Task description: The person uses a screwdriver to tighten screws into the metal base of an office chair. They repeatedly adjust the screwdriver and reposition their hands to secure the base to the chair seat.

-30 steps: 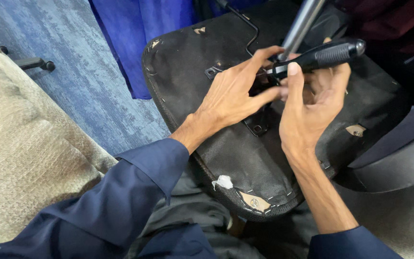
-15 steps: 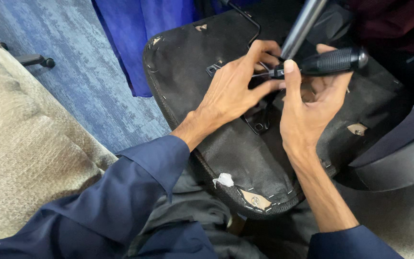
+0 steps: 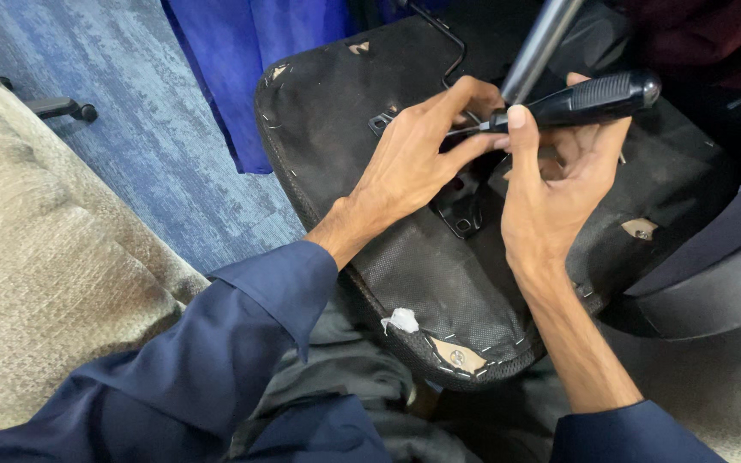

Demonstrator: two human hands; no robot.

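I note the right hand (image 3: 559, 184) wrapped around the ribbed black handle of a screwdriver (image 3: 589, 99), thumb laid along the grip. The tool lies nearly level, its thin shaft running toward the left hand (image 3: 418, 159), whose fingers are pinched together on the shaft near the tip — in my judgement to steady it on a fastener I cannot see.

Both hands work over the underside of an upturned black fabric-covered chair seat (image 3: 405, 274), which lies tilted across the person's lap. A black metal mounting plate (image 3: 465, 206) sits at its middle, partly hidden by the hands, and a grey metal column (image 3: 542, 43) rises from it past the screwdriver. The seat lining is worn — torn at the near edge, with pale board (image 3: 456, 356) and staples showing.

Surroundings: blue carpet (image 3: 130, 111) under the seat, a beige woven cushion (image 3: 36, 257) at the left, a blue cloth (image 3: 259, 60) hanging behind.
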